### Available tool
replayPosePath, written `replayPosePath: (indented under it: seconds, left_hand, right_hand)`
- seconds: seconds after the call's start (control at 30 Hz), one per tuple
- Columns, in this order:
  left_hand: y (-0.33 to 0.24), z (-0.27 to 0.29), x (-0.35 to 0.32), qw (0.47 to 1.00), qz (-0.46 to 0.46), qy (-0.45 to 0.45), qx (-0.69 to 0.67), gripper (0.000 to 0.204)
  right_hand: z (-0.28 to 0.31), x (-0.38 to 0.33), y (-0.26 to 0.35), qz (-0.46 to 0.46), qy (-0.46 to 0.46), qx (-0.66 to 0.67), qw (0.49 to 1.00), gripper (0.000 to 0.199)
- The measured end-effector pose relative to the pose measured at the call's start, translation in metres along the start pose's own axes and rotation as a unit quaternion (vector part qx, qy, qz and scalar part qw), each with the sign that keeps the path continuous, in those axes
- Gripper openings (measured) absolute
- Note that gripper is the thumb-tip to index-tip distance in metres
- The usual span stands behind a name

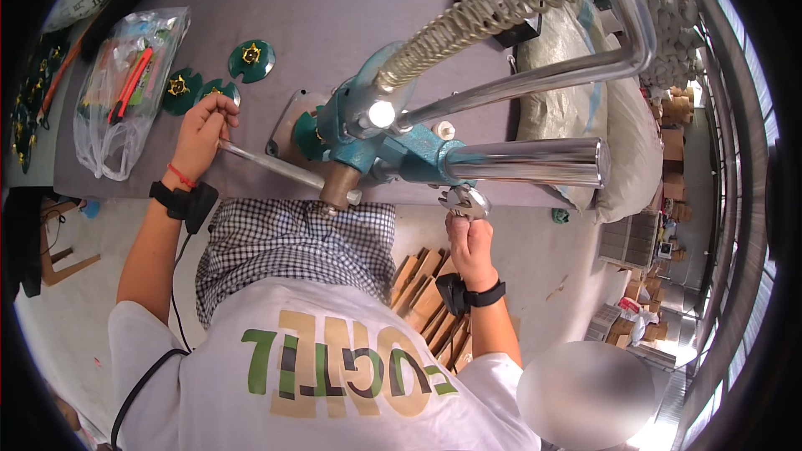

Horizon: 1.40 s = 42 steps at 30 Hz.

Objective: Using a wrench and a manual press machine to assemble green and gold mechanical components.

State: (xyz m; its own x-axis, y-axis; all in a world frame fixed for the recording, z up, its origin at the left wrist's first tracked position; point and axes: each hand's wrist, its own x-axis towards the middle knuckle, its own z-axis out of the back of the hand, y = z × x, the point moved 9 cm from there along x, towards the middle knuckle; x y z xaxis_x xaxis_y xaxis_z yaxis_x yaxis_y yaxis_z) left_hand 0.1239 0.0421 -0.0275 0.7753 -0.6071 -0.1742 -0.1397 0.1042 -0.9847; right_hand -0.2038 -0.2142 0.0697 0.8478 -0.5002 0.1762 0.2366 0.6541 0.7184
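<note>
A teal bench press (415, 154) with a shiny steel cylinder, a big coil spring (468, 25) and a bent metal bar stands at the table's near side. My left hand (200, 138) is closed around the outer end of its thin metal lever (271, 165). In my closed right hand (472, 250) is an adjustable wrench (468, 202), its head up beside the press, below the cylinder; I cannot tell whether they touch. One green disc (309, 135) sits in the press, partly hidden. Another green disc (251, 61) with a gold centre lies beyond my left hand, near two similar ones.
A clear plastic bag (104, 138) with a red utility knife (131, 85) on it lies on the grey table (334, 0) at left. More green and gold pieces (29, 108) are at the far left. White woven sacks (560, 83) stand at right; flattened cardboard (426, 284) lies on the floor.
</note>
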Motion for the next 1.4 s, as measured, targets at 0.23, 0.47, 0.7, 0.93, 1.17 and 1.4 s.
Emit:
replayPosePath:
  seconds: [0.23, 0.47, 0.7, 0.93, 1.17, 1.4]
  left_hand:
    - [-0.004, -0.006, 0.001, 1.000, -0.017, 0.014, -0.009, 0.020]
    - [-0.003, 0.002, -0.002, 1.000, -0.025, 0.007, -0.009, 0.020]
    - [-0.002, -0.002, 0.002, 1.000, -0.017, 0.007, -0.005, 0.020]
    - [0.001, -0.004, 0.004, 1.000, -0.016, 0.020, -0.015, 0.020]
    - [0.000, 0.000, 0.001, 1.000, -0.020, 0.007, -0.009, 0.020]
    - [0.003, -0.004, 0.003, 1.000, -0.007, 0.017, -0.011, 0.021]
  right_hand:
    - [-0.008, -0.016, -0.029, -0.027, 0.022, -0.043, 0.998, 0.027]
    - [0.025, -0.001, 0.042, -0.101, 0.066, -0.187, 0.975, 0.009]
    - [0.053, 0.018, 0.096, -0.065, 0.114, -0.329, 0.935, 0.018]
    - [0.063, 0.039, 0.121, -0.006, 0.186, -0.488, 0.853, 0.024]
    - [0.053, 0.050, 0.107, 0.022, 0.213, -0.452, 0.866, 0.024]
    - [0.057, 0.037, 0.085, 0.008, 0.166, -0.366, 0.916, 0.023]
